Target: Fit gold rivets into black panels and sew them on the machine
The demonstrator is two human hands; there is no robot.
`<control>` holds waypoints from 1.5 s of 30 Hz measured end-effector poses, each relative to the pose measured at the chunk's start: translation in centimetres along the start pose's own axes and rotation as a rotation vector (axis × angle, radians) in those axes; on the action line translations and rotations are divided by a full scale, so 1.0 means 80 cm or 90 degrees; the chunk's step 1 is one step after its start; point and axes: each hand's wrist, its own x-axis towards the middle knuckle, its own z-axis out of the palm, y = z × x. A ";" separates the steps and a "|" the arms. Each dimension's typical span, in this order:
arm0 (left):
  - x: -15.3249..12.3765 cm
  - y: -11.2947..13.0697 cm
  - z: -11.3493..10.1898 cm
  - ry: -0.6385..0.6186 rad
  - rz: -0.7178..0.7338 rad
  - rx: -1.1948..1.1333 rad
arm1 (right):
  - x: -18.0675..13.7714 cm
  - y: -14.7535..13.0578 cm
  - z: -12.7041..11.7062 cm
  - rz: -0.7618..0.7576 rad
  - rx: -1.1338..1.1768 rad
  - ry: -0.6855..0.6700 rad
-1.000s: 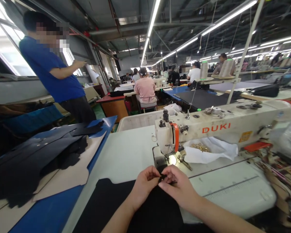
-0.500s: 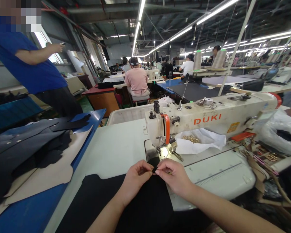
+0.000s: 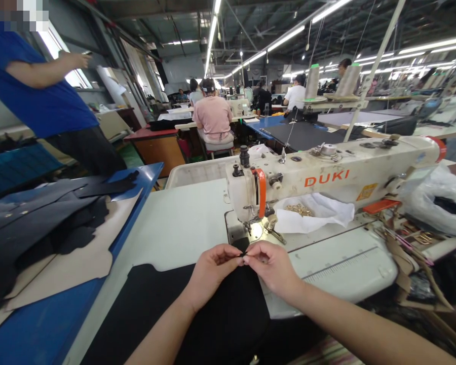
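Right between left hand [image 3: 216, 266] and right hand [image 3: 274, 266], fingertips [image 3: 236, 262] nearly meeting, a small black scrap [image 3: 243, 254] sits pinched over the black cloth [image 3: 228, 306], sewing machine [image 3: 338, 165] straight ahead, gold bits [image 3: 300, 209] in white wrapping [image 3: 321, 223] below its arm

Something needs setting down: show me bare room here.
Bare: pale tabletop between blue table and sewing machine, beyond the black fabric; also the ruled panel in front of the white wrapping. Crowded: by the lit plate, where left hand and right hand meet.
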 end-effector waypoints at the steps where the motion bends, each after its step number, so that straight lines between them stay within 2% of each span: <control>1: 0.000 -0.001 0.000 0.005 0.004 0.005 | 0.000 0.000 0.000 0.008 0.009 0.000; 7: -0.002 -0.005 0.003 0.011 0.041 0.036 | 0.001 0.001 -0.008 0.072 0.061 -0.016; 15: -0.003 -0.003 0.006 0.014 0.057 0.092 | 0.006 -0.008 -0.022 0.118 0.002 -0.098; 24: -0.001 -0.007 0.006 0.002 0.041 0.127 | 0.005 -0.004 -0.020 0.098 -0.009 -0.079; 36: -0.004 -0.001 0.007 -0.028 0.080 0.199 | 0.008 -0.009 -0.028 0.102 -0.032 -0.091; 45: -0.003 -0.005 0.005 -0.027 0.091 0.223 | 0.006 -0.013 -0.026 0.051 -0.137 -0.116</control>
